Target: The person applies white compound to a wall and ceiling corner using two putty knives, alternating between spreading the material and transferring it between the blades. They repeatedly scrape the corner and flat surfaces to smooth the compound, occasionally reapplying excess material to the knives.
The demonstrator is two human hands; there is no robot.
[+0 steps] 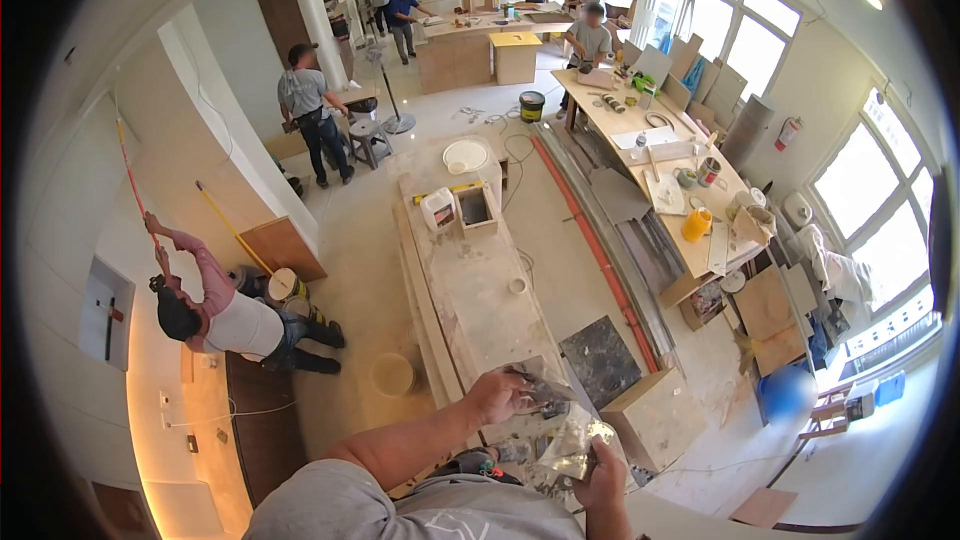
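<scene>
"What's at the far left?"

"A person [240, 325] in a dark cap, hands on a long red pole [130, 170]."

"Then?"

"A white jug [438, 209] beside an open-topped box [477, 208], both on the long, dusty bench [475, 290]. Nearer the camera, the left hand [497, 397] grips a thin, flat grey blade [542, 374] by its edge."

"And the shiny smeared plate [572, 443]?"

"Over the bench's near end, just right of the left hand, pinched by the right hand [603, 473]."

"Further right?"

"A pale wooden block [655, 420], on the floor near the right hand"
</scene>
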